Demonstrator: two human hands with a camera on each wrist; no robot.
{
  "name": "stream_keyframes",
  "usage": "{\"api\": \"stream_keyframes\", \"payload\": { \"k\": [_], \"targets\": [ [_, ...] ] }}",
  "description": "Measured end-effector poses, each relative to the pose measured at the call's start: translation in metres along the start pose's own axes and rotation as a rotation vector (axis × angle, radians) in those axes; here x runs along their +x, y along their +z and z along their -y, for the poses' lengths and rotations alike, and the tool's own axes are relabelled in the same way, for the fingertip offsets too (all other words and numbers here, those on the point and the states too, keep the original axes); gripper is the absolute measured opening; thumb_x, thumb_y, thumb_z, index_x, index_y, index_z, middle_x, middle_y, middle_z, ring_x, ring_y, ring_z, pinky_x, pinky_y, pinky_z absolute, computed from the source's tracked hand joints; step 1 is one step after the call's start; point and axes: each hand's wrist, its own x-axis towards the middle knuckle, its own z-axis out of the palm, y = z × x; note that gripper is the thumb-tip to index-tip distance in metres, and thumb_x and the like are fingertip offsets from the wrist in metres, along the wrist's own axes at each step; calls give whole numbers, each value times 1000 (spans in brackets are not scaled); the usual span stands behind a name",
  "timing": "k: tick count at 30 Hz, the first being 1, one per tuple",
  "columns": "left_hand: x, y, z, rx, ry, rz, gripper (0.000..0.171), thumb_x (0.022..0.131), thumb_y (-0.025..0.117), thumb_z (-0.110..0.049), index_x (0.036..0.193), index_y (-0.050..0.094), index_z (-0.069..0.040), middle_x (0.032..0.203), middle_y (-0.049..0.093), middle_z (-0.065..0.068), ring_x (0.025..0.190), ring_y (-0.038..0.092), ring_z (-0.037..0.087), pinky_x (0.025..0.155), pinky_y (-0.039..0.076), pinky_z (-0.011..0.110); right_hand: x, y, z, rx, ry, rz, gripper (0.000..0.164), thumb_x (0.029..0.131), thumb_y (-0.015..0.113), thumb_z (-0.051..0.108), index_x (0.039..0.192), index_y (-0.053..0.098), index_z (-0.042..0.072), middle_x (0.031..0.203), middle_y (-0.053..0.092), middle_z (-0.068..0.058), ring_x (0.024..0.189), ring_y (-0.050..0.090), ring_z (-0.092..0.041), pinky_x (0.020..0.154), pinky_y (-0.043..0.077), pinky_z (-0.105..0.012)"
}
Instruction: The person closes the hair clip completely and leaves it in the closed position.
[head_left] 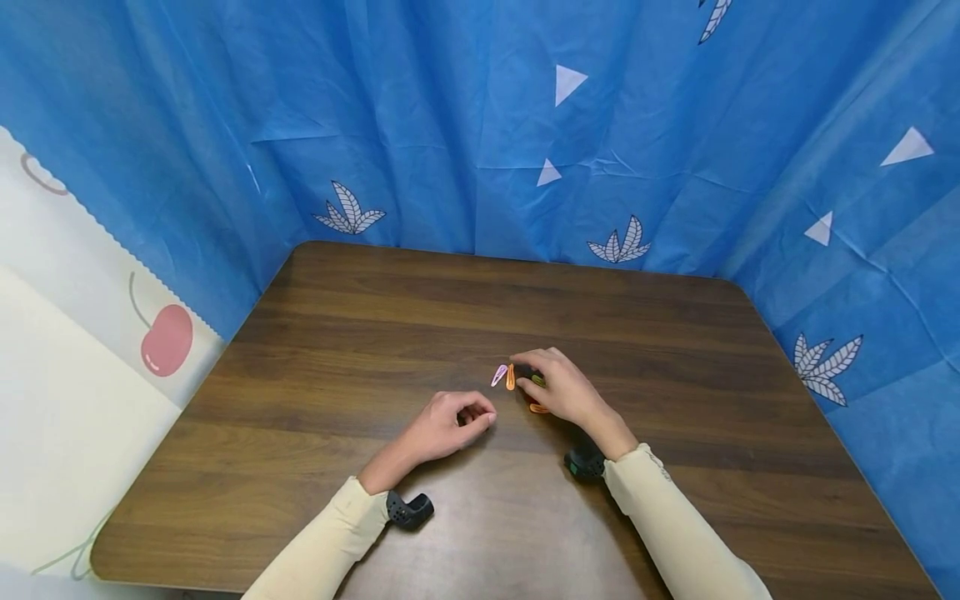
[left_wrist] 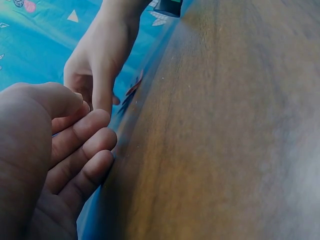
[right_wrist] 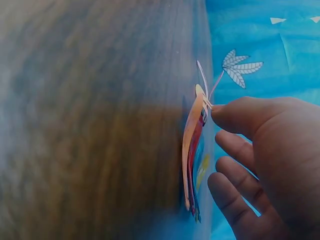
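1. Small hair clips lie at the centre of the head view: a pale pink clip [head_left: 498,376] and an orange clip [head_left: 511,379], both slim, drop-shaped and with slots.
2. Just right of them, partly covered by the right hand [head_left: 564,390], are a green clip [head_left: 537,380] and a second orange clip [head_left: 537,408].
3. The pink clip's long axis slants from lower left to upper right; the first orange clip runs nearly up and down the frame, and the second lies roughly crosswise.
4. The right hand's thumb and forefinger stand apart beside the first orange clip; whether they touch it, I cannot tell.
5. The left hand [head_left: 450,423], lower left of the clips, has loosely bent fingers, with nothing visible in them.
6. The wooden table [head_left: 300,367] extends well beyond the clips on either side; its far edge meets the blue curtain [head_left: 450,125] in the upper frame.
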Motion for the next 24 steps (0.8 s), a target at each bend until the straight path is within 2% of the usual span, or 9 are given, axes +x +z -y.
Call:
{"api": "stream_keyframes", "payload": {
  "k": [16, 24],
  "targets": [
    [0, 0, 1, -2, -2, -1, 8, 93, 64, -23, 91, 70, -17, 76, 66, -11, 69, 59, 0, 64, 51, 20, 0, 4, 1, -23, -21, -21, 19, 90, 69, 23, 109, 72, 22, 106, 70, 8, 98, 60, -13, 85, 51, -34],
    [0, 0, 0, 2, 1, 0, 9, 93, 64, -22, 91, 70, -17, 76, 66, -10, 69, 59, -1, 65, 50, 20, 1, 6, 4, -25, -72, -23, 21, 90, 68, 23, 111, 71, 22, 108, 69, 8, 97, 58, -12, 82, 50, -33]
  ]
}}
